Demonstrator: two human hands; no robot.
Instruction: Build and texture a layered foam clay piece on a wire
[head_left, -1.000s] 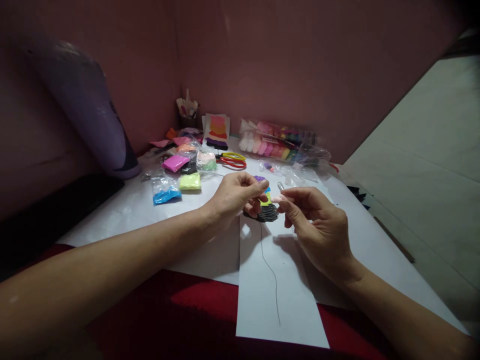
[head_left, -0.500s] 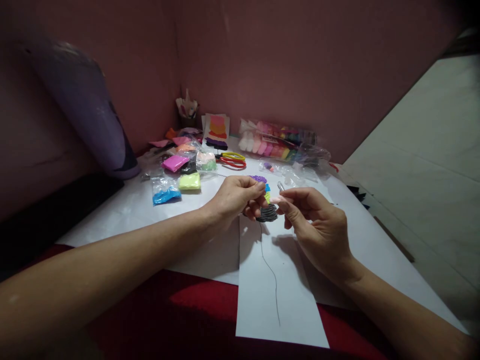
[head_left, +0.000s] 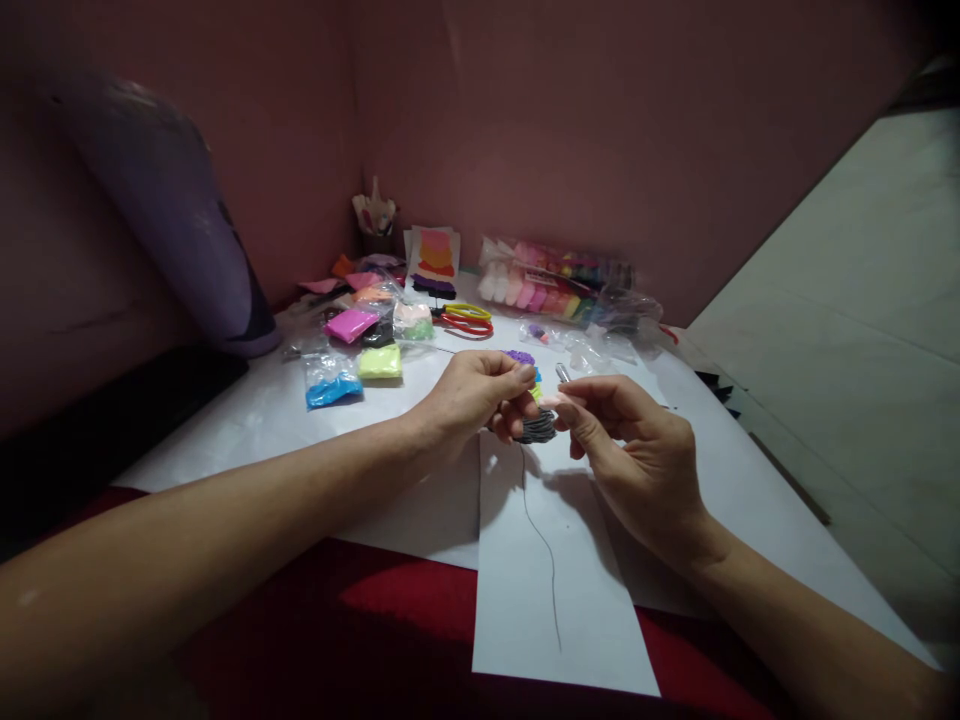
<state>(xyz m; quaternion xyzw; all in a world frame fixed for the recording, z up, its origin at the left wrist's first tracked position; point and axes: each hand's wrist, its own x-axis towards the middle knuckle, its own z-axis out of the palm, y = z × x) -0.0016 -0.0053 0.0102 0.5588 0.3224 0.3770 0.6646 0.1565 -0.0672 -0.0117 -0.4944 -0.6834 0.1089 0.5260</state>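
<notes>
My left hand [head_left: 480,395] is raised over the sheet with thumb and forefinger pinched together; whatever is between them is too small to make out. Facing it, my right hand [head_left: 641,450] grips a small piece of pale pink clay [head_left: 551,401] and a shiny, thin tool [head_left: 562,372] whose tip sticks up past the fingers. Below and behind the hands lies a white paper sheet [head_left: 555,570] with a drawn line running down it. Purple clay [head_left: 519,357], a yellow-green and blue patch, and dark grey ridged clay [head_left: 538,427] show on the sheet, partly hidden by my left hand.
Scissors [head_left: 466,320] with yellow and red handles lie behind. To the left are blue [head_left: 334,391], yellow [head_left: 380,362] and magenta [head_left: 351,325] clay packs. A bag of coloured clay [head_left: 555,285], a coloured picture card [head_left: 435,262] and a tool cup [head_left: 376,240] stand near the wall.
Hardly anything differs. Both hands keep nearly the same place and grip, and the view has shifted very slightly.
</notes>
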